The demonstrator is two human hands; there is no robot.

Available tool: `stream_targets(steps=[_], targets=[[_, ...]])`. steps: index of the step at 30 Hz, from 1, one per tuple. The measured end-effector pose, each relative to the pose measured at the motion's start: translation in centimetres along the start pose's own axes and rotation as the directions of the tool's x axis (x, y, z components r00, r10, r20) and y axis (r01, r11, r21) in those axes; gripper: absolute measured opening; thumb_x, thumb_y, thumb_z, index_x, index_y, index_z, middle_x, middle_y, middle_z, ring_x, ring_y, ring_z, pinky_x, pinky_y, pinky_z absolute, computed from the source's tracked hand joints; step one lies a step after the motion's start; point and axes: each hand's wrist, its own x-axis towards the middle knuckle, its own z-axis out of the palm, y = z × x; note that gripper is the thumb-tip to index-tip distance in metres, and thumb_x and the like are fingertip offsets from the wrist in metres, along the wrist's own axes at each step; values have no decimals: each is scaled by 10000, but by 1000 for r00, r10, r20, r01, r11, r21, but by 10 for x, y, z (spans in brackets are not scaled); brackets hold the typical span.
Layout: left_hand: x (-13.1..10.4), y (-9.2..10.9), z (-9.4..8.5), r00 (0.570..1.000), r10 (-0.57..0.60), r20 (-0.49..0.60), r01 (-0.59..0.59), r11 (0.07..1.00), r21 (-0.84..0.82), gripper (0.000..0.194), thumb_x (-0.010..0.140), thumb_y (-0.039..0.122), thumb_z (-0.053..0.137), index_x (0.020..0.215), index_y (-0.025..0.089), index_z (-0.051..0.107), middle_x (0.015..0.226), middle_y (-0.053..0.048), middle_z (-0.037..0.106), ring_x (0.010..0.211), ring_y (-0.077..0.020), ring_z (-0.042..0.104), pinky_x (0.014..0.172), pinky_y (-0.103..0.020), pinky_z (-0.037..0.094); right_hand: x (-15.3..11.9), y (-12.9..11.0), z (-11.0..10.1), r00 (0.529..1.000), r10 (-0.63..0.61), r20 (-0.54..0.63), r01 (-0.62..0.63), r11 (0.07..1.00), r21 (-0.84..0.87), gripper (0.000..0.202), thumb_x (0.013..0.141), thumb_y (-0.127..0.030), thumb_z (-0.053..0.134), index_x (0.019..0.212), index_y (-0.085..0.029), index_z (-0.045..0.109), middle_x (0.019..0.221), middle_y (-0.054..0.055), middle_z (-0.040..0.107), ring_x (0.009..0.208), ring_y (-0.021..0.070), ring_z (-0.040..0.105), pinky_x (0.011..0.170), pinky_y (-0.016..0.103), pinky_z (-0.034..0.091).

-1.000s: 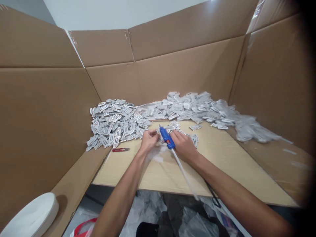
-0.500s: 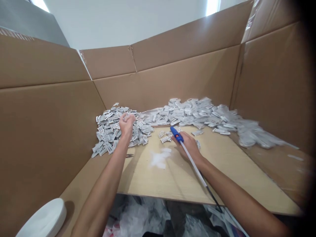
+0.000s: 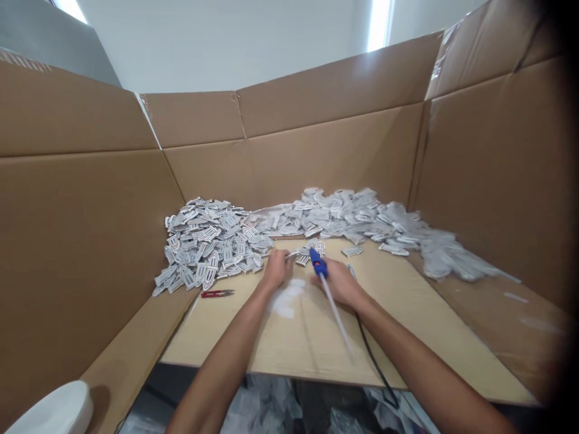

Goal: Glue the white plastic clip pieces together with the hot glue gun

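Near the middle of the frame, the left hand [image 3: 277, 271] pinches a thin, flat grey-and-white piece [image 3: 294, 254] between its fingers, just above the pale wooden desk [image 3: 407, 337]. The right hand [image 3: 340, 282], right of centre, is wrapped around a small blue plastic glue gun [image 3: 318, 263], its long whitish glue stick [image 3: 335, 316] slanting toward the bottom of the frame.

Brown cardboard walls [image 3: 325, 138] box in the work area. Inside them, a heap of loose grey-and-white pieces [image 3: 217, 241] fills centre left, and a bank of similar pieces in clear plastic wrapping [image 3: 344, 211] stretches across centre right (how many each wrapper holds is too small to tell). Red-handled snips [image 3: 217, 293] lie below the loose heap. A round white tub [image 3: 82, 408] is cut off at lower left, its contents unclear.
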Motion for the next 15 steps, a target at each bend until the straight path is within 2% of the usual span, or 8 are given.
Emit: stream_targets(steps=[2,4,7,11,13,15], targets=[[-1,-6,-10,980,-157,-125,135,976,-170,121,804,211,664,716,151,721,728,-74,696,739,-209,606,774,-323,464,0,-10,10,999,-32,36,31,999,26,233,773,-258,762,958,-189,637,931,83,732,811,224,657,675,262,370],[-3,-11,-22,914,-342,-217,238,887,-396,142,760,263,723,677,151,693,661,-38,655,660,-176,583,703,-291,450,1,-20,20,998,-48,50,47,999,24,203,768,-222,738,945,-197,641,933,85,735,842,236,669,669,260,365],[-6,-12,-39,823,-516,-239,283,736,-614,234,721,307,748,612,163,601,583,9,575,591,-139,562,650,-259,454,4,-27,26,996,-67,53,64,997,46,177,765,-167,691,933,-198,643,933,91,740,866,249,677,673,259,372],[-11,6,-43,732,-655,-187,309,564,-766,199,678,269,763,681,163,593,652,1,632,596,-129,598,606,-237,444,6,-19,21,999,-23,-33,28,986,163,216,767,-164,675,979,-193,641,963,93,744,854,240,677,717,264,415],[-16,17,-38,726,-670,-154,336,541,-770,195,685,273,762,684,162,602,640,-1,634,558,-115,564,561,-227,411,7,-12,15,995,11,-98,11,975,222,185,779,-181,662,962,-196,637,927,81,740,814,225,670,721,266,429],[-21,27,-31,750,-650,-122,372,568,-734,246,703,294,763,622,170,567,538,29,551,479,-89,472,503,-217,346,8,-6,11,985,31,-168,11,969,246,119,797,-219,648,913,-206,625,845,56,723,751,210,651,690,263,427]])
